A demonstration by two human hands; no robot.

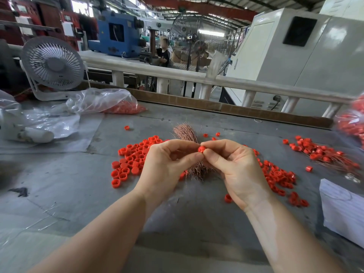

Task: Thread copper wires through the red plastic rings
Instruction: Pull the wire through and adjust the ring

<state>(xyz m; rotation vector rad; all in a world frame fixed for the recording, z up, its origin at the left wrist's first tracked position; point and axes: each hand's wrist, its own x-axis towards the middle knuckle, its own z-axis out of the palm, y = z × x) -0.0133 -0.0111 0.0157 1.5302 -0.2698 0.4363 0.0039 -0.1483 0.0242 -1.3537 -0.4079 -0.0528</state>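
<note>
A red plastic ring [201, 149] is held above the grey table between both hands. My left hand [169, 166] pinches its left side with thumb and forefinger, and my right hand [234, 166] pinches its right side. A bundle of thin copper wires [186, 133] lies on the table behind and under my hands, fanned out at its far end and again at its near end [199, 170]. Loose red rings lie in a heap on the left [132, 158] and another on the right [279, 178]. Whether a wire runs through the held ring cannot be seen.
Rings with copper wires through them lie in a pile at the far right [319, 151]. A clear plastic bag holding red rings [110, 103] and a white desk fan [52, 65] stand at the back left. White paper [342, 211] lies at the right edge. A cardboard strip [236, 109] borders the table's far side.
</note>
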